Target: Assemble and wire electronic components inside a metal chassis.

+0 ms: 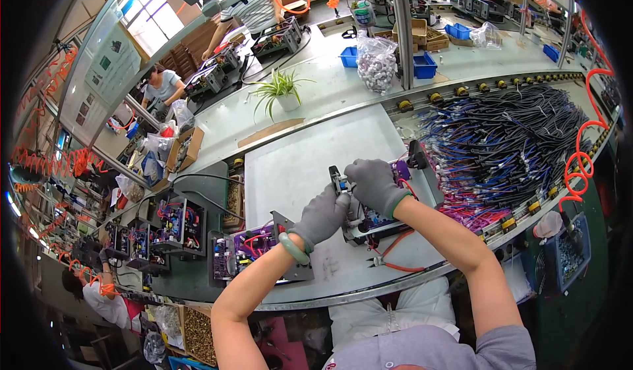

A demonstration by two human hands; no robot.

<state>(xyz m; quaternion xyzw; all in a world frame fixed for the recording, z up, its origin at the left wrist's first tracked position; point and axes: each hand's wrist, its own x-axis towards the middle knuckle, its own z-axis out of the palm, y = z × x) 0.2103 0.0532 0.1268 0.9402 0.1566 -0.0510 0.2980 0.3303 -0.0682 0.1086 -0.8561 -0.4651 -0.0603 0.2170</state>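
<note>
Both my hands wear grey gloves and meet over the middle of the bench. My left hand (pixel 321 217) is closed on a small black panel (pixel 334 173) with white and blue parts. From the right, my right hand (pixel 374 184) presses its bent fingers against the same piece; its fingertips are partly hidden. Below my right hand sits an open metal chassis (pixel 430 184) with purple circuit boards and red wires. Another such chassis (pixel 227 254) stands left of my left forearm. Orange-handled pliers (pixel 403 267) lie near the bench's front edge.
A large pile of black cables (pixel 521 123) with coloured wire ends covers the bench at right. Beyond the white board (pixel 300 152) stands a potted plant (pixel 287 98). More open chassis (pixel 177 228) line the left. A coiled orange hose (pixel 583 152) hangs at right. Other people work farther off.
</note>
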